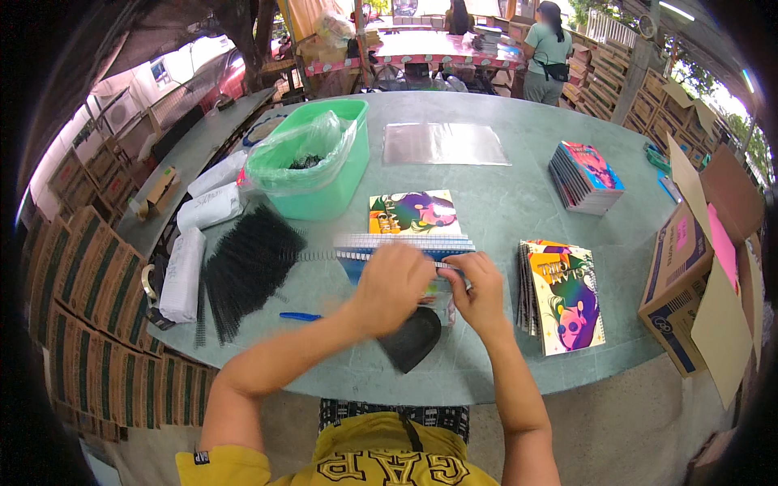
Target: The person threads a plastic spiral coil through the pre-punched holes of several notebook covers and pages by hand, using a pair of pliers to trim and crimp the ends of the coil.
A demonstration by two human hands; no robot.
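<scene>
In the middle of the table, a notebook (409,241) stands on edge, its white page edges upward and blue showing below. A thin dark spiral coil (308,256) sticks out from its left end. My left hand (395,279) is closed against the notebook's near side, slightly blurred; whatever its fingertips grip is hidden. Close beside it, my right hand (476,287) pinches the notebook's right part between thumb and fingers. Just behind lies another notebook (413,212) with a colourful illustrated cover. A black rounded pad or pouch (411,338) rests below my hands.
Black coils (251,263) lie heaped at left, near white wrapped rolls (185,275) and a green bin (328,170) lined with plastic. Notebook stacks (563,300) (587,176) stand at right, beside an open carton (689,283). A clear plastic sheet (446,144) lies farther back. Another person (547,57) stands beyond.
</scene>
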